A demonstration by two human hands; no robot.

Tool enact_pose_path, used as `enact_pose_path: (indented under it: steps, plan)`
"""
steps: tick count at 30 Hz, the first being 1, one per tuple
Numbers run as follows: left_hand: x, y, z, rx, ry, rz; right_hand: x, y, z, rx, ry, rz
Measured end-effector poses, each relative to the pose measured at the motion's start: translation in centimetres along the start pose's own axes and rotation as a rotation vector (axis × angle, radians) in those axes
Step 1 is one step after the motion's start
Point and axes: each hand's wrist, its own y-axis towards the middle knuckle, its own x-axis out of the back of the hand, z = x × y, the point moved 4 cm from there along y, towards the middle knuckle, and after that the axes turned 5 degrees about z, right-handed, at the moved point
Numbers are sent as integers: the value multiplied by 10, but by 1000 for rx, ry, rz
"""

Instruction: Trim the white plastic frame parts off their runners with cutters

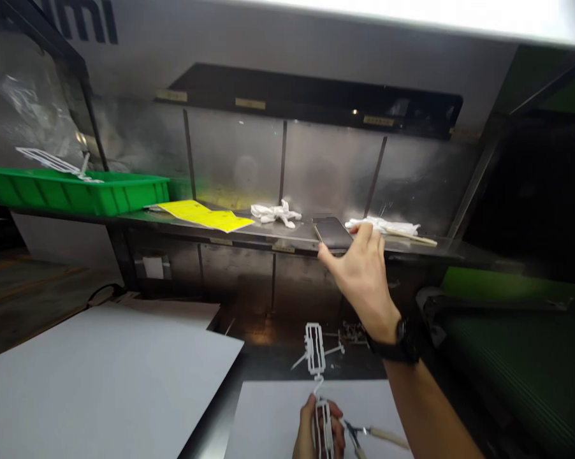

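My right hand (364,274), with a dark band at the wrist, reaches up to the metal shelf. Its thumb and fingers close around the near end of a dark, flat smartphone (333,231) lying there. Low in the view, my left hand (307,424) grips a white plastic frame (315,347) with thin bars and side prongs. The lower part of that frame lies across the fingers. Beside this hand, a pair of pliers (359,431) with pale handles rests on a white sheet (263,414).
On the shelf (297,237) are a yellow paper (204,215), a crumpled white glove (274,213), more white cloth (387,225) and a thin stick (412,238). A green bin (77,194) at left holds white frames. Small scraps (354,333) lie behind the sheet. Large white board (101,376) at left.
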Motion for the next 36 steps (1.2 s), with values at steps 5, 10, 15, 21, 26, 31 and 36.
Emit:
enact_pose_path:
  steps: [5,10,15,21,26,31,36]
  plan:
    - [-12,-22,-3,-113,50,37,7,20,5,-74,-134,186]
    - [-21,-28,-17,-175,13,78,39,-25,-16,20,-159,235]
    - [-24,-32,-22,-171,-17,99,29,-182,-102,45,-167,898]
    - [-33,-43,-11,-150,8,286,31,-314,-166,0,-293,1214]
    - [-41,-53,-11,-161,17,417,34,-317,-177,-105,-298,1222]
    - [-45,-57,-15,-170,-2,399,34,-306,-184,-196,-193,1208]
    - [-43,-50,-11,-113,-83,324,49,-301,-204,-549,120,1170]
